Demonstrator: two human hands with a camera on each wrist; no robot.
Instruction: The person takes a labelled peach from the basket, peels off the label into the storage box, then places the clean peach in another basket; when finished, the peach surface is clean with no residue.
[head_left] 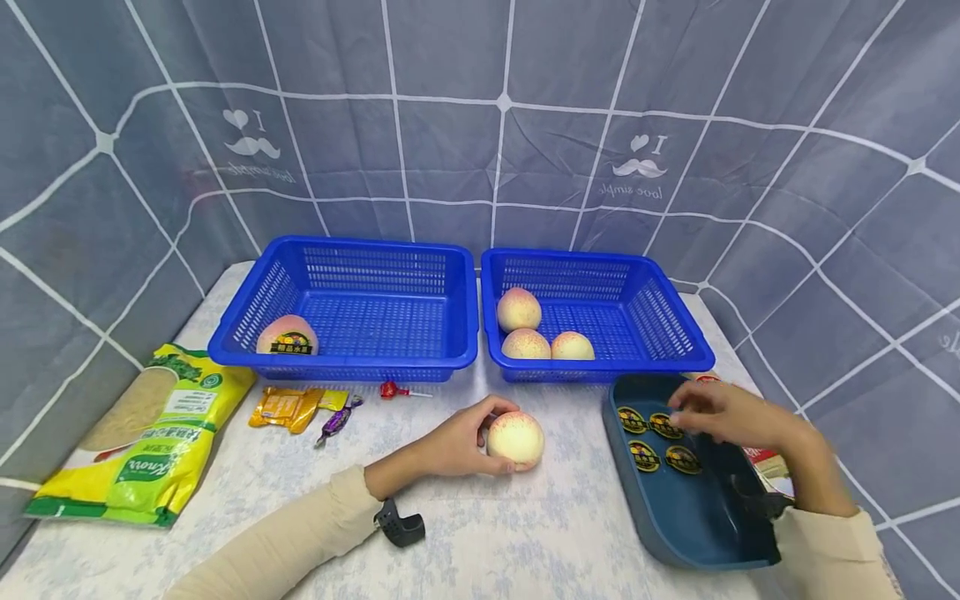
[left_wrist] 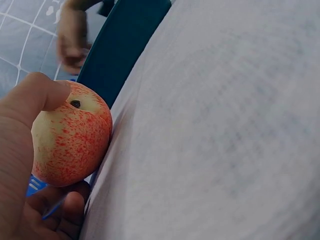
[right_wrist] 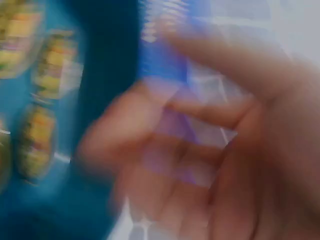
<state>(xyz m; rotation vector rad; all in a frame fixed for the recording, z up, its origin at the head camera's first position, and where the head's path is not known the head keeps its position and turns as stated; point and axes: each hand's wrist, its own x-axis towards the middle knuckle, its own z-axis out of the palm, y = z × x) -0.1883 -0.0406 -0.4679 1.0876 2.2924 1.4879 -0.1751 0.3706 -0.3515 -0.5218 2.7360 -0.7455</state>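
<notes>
My left hand [head_left: 468, 437] grips a pale peach [head_left: 516, 440] speckled with red, low at the table's middle. In the left wrist view the thumb lies by the dark stem hollow of the peach [left_wrist: 72, 135], fingers on its other side. My right hand [head_left: 716, 412] is over the far right part of a dark teal tray [head_left: 660, 525]. Its fingers are loosely bent, with a gap between thumb and forefinger; the right wrist view is blurred, and I see no clear object in them. Several black-and-gold oval stickers [head_left: 643, 456] lie in the tray beside that hand.
A blue basket [head_left: 345, 362] at back left holds a peach with a sticker [head_left: 288, 336]. The right blue basket [head_left: 600, 367] holds three peaches. Candies [head_left: 288, 408], a red lollipop [head_left: 390, 389] and a yellow-green Knorr bag [head_left: 150, 442] lie at left. Packaging [head_left: 772, 467] shows behind the tray.
</notes>
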